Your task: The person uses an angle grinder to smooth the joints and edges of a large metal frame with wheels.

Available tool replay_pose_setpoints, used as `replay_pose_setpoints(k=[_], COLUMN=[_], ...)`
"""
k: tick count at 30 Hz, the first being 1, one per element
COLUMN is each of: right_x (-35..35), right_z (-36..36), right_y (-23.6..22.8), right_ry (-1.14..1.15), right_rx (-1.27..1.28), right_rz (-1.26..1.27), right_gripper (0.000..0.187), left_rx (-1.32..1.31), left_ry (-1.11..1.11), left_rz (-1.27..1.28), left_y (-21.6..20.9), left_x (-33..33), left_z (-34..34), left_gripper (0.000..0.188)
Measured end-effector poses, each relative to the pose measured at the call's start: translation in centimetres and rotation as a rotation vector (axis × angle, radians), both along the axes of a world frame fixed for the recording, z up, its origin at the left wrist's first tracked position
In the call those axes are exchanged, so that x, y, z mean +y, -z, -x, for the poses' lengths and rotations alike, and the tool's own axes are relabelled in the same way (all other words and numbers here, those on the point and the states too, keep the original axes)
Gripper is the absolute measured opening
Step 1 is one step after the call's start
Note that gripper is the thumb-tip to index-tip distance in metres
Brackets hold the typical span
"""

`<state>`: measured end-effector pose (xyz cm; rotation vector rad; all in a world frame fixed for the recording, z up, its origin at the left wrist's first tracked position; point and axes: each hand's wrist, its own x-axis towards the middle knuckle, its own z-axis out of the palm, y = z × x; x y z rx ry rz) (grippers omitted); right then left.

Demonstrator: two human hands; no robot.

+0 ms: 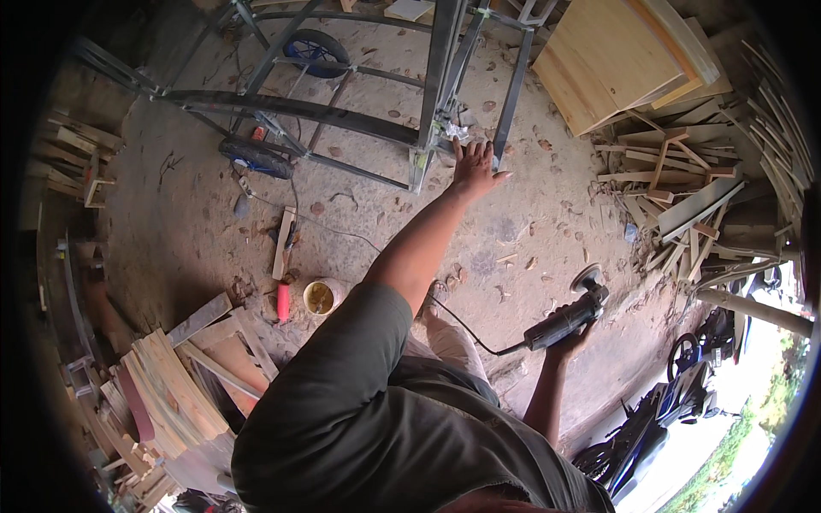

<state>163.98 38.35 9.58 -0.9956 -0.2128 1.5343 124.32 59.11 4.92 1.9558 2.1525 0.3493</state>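
My right hand (575, 340) is wrapped round the body of a black angle grinder (560, 321), held out at my right side. Its round disc (587, 278) points away from me, and a black cord trails from its rear end. Farther forward, my left arm stretches to a welded metal frame (342, 120). The fingers of my left hand (475, 171) are spread at the frame's near right corner, next to a crumpled silvery piece (455, 131). Whether the fingertips press on the metal I cannot tell. Two wheels with dark tyres, one of them a blue-rimmed wheel (315, 53), are by the frame.
Stacked wooden boards (624, 60) and heaped offcuts (676, 171) lie at right. More planks (171, 385) are at lower left, near a yellowish bucket (321, 297) and a red-handled tool (283, 301). A cord (333, 231) crosses the leaf-strewn floor. Motorcycles (658, 419) stand at lower right.
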Motion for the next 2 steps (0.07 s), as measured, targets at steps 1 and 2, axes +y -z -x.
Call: replay_pose_setpoints(k=[1, 2], right_x=[-0.25, -0.59], right_z=[-0.14, -0.37], right_y=[0.29, 0.49], right_ry=[0.021, -0.02], right_rx=[0.037, 0.018], right_rz=[0.017, -0.057], right_gripper=[0.07, 0.076], left_rx=[-0.014, -0.001], left_ry=[-0.006, 0.002], left_rz=[0.021, 0.062], left_y=[-0.17, -0.27], left_x=[0.66, 1.04], left_z=[0.08, 0.32], left_gripper=[0.1, 0.103])
